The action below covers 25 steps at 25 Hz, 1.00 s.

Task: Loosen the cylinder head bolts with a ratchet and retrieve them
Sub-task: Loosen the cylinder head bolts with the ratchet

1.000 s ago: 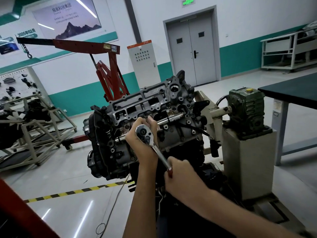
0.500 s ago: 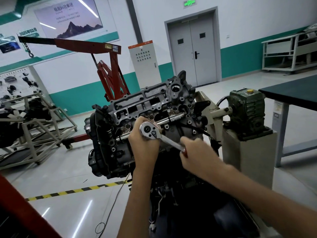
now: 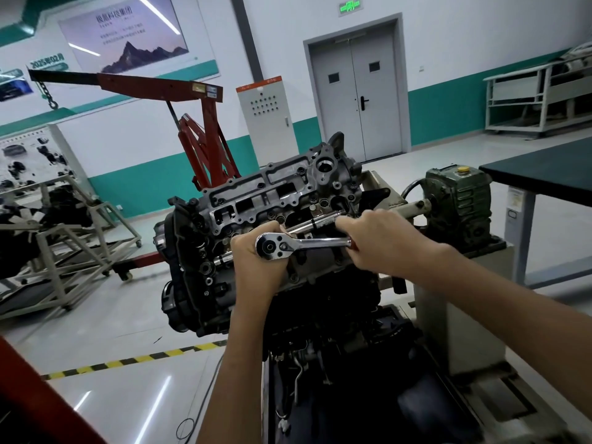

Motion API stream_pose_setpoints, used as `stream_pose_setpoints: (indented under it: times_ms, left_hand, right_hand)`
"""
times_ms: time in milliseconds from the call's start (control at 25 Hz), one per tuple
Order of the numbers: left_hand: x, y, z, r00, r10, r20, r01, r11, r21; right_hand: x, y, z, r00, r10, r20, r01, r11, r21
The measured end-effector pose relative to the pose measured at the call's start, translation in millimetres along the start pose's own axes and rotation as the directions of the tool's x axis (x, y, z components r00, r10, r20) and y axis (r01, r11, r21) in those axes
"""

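A grey cylinder head (image 3: 282,193) tops the engine on its stand, tilted toward me. A chrome ratchet (image 3: 301,245) lies almost level across its front face. My left hand (image 3: 256,267) wraps around the ratchet's round head and steadies it against the cylinder head. My right hand (image 3: 384,241) grips the red-ended handle at the right. The bolt and socket under the ratchet head are hidden by my left hand. Several small bolts (image 3: 323,204) show along the top face.
A green gearbox (image 3: 458,203) on a grey pedestal stands right of the engine. A dark table (image 3: 544,174) is at the far right. A red engine hoist (image 3: 198,136) stands behind, a metal frame rack (image 3: 64,251) at the left. Yellow-black tape (image 3: 128,362) crosses the floor.
My right hand has swung the ratchet handle upward and to the right, from pointing down-right to nearly level. My left hand has stayed on the ratchet head.
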State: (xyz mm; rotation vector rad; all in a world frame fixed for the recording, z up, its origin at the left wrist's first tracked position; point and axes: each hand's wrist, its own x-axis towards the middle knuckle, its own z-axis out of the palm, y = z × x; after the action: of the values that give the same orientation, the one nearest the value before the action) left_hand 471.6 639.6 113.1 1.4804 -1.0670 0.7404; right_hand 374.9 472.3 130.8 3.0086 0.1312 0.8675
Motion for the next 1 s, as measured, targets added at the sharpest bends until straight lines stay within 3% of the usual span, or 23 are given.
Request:
stream_pose_setpoints:
  times_ms: [80, 160, 280, 360, 400, 480, 600, 680, 760, 880, 1000]
  left_hand:
    - [-3.5, 0.8, 2.8, 0.997, -0.017, -0.073, 0.017, 1.000, 0.010]
    - [-10.1, 3.7, 8.5, 0.986, -0.023, -0.166, 0.026, 1.000, 0.015]
    - [-16.1, 6.9, 23.7, 0.966, -0.075, -0.247, 0.080, 0.997, 0.010]
    - [-13.1, 8.3, 31.4, 0.960, -0.142, -0.240, 0.123, 0.988, -0.090]
    - [-10.6, 9.5, 31.6, 0.957, -0.167, -0.236, 0.129, 0.977, -0.167]
    - [-6.3, 5.2, 22.5, 0.958, -0.143, -0.248, 0.102, 0.980, -0.172]
    - [-2.0, -1.1, 5.6, 0.992, -0.024, -0.128, 0.021, 0.999, -0.026]
    - [-0.6, -0.9, -0.1, 0.998, 0.015, -0.055, -0.015, 1.000, -0.004]
    - [-1.0, -0.9, -1.0, 0.996, -0.009, -0.087, 0.009, 1.000, 0.001]
    - [-9.5, -0.8, 5.4, 0.968, -0.081, -0.238, 0.093, 0.995, 0.040]
    - [-17.3, 4.7, 21.0, 0.951, -0.091, -0.295, 0.097, 0.995, 0.007]
  right_hand:
    - [-1.5, -5.0, 3.9, 0.999, 0.049, -0.019, -0.049, 0.999, 0.005]
    - [-20.2, -25.1, 27.0, 0.986, 0.168, -0.014, -0.164, 0.974, 0.158]
    - [-42.7, -67.8, 61.4, 0.927, 0.365, 0.093, -0.360, 0.786, 0.503]
    - [-47.0, -92.5, 75.6, 0.906, 0.394, 0.156, -0.397, 0.660, 0.637]
    - [-48.1, -98.5, 77.4, 0.911, 0.380, 0.161, -0.386, 0.647, 0.657]
    - [-45.9, -87.1, 65.1, 0.942, 0.306, 0.135, -0.324, 0.734, 0.597]
    - [-26.4, -35.6, 24.7, 0.989, 0.096, 0.111, -0.127, 0.940, 0.317]
    - [-5.4, -8.3, -3.0, 0.996, -0.009, 0.084, 0.001, 0.995, 0.099]
    - [6.9, -2.5, -11.8, 0.998, -0.051, 0.021, 0.051, 0.999, -0.015]
    - [-13.0, -22.5, 14.8, 0.997, 0.080, 0.011, -0.081, 0.989, 0.126]
    - [-39.5, -66.2, 52.3, 0.942, 0.314, 0.116, -0.332, 0.826, 0.455]
